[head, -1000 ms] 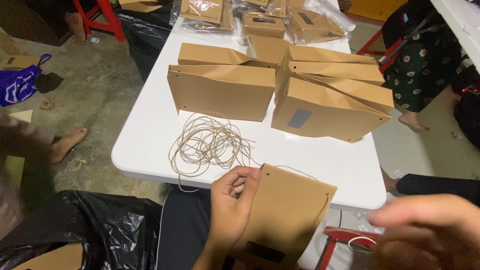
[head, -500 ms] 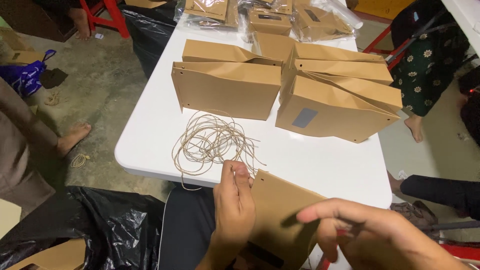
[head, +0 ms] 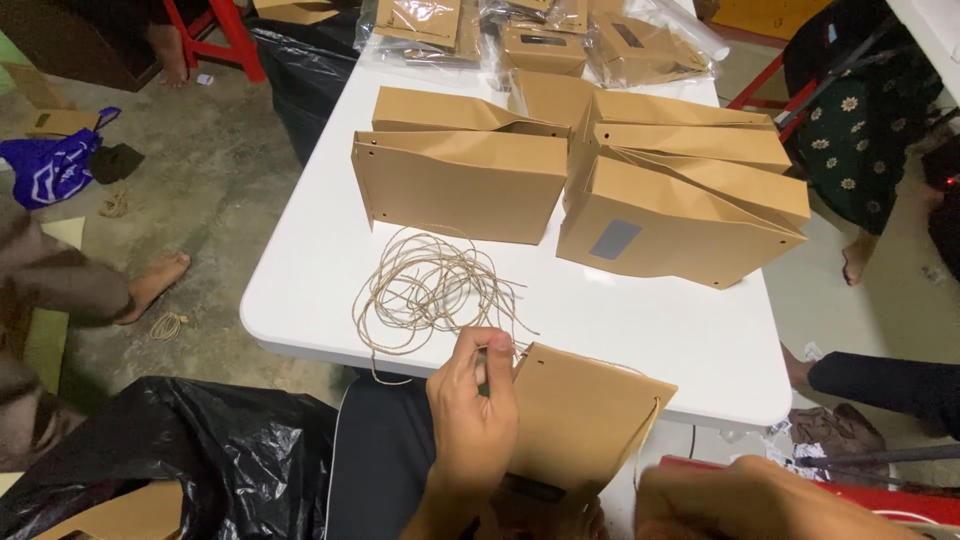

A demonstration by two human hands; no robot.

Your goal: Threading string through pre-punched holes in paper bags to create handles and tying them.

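Kraft paper bag (head: 585,425) flat at near edge of white table (head: 310,270), overhanging toward lap, just below tangle of twine (head: 430,285). Left hand (head: 475,425) clamped on bag's left top corner, thumb and fingers pinching there, a strand of twine seemingly between fingertips, too small to confirm. Right hand (head: 760,500) at bottom right of frame, blurred, below bag's right corner; grip cannot tell. Thin twine line running down bag's right edge.

Farther up table: two groups of standing brown bags, left stack (head: 460,175) and right stack (head: 685,205), side by side, right front one with grey rectangular patch. Beyond those, clear plastic packs of flat bags (head: 520,30) at far end.

Black plastic sack (head: 170,450) on floor left of lap. Bare foot (head: 150,285) of another person on concrete at left, blue bag (head: 55,165) nearby. Red stool legs (head: 215,35) top left. Person in dark floral dress (head: 860,130) right of table.
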